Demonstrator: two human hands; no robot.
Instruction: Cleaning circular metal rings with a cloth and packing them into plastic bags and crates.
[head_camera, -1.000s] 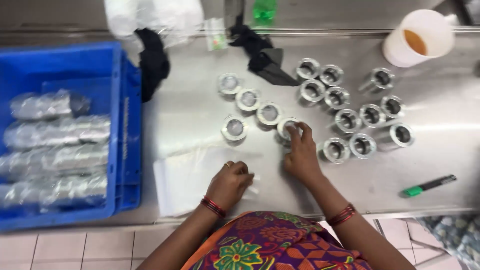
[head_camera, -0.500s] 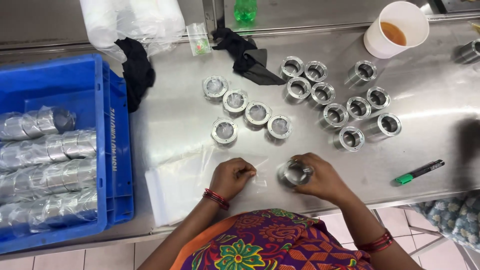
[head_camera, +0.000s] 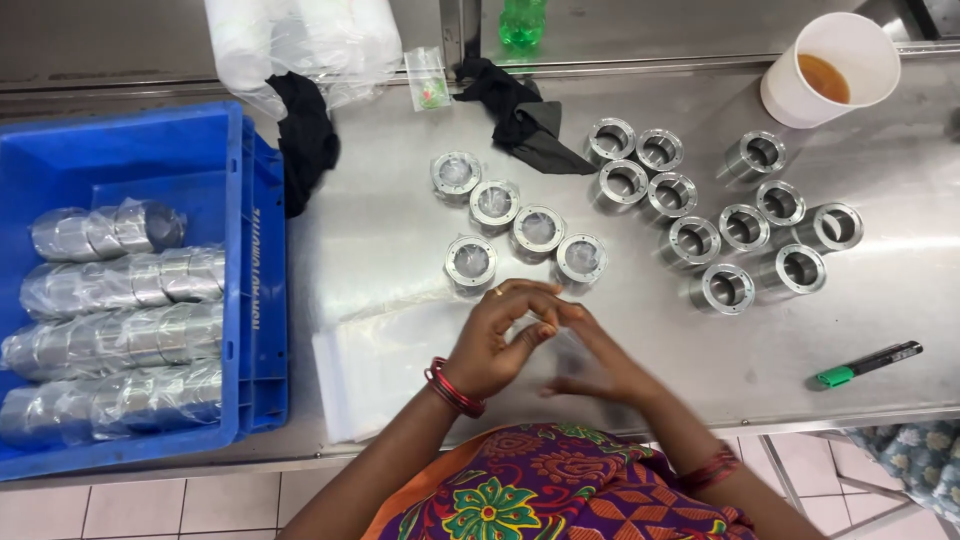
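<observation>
My left hand (head_camera: 497, 338) and my right hand (head_camera: 606, 366) meet at the table's front edge, just right of a flat stack of clear plastic bags (head_camera: 372, 368). The left fingers are curled and pinch a thin clear plastic bag (head_camera: 562, 338) between the two hands. The right fingers reach up under the left hand, and what they hold is hidden. Just beyond the hands stand several metal rings with clear film covers (head_camera: 538, 228). To their right is a group of several bare metal rings (head_camera: 742, 228).
A blue crate (head_camera: 255, 250) at the left holds rows of wrapped metal rings (head_camera: 110, 300). At the back lie black cloths (head_camera: 525, 115), a roll of clear plastic (head_camera: 300, 40) and a white cup of brown liquid (head_camera: 830, 70). A green marker (head_camera: 868, 363) lies front right.
My right hand reached to the covered rings, brought one metal ring back to the front edge, then joined my left hand. That ring no longer shows.
</observation>
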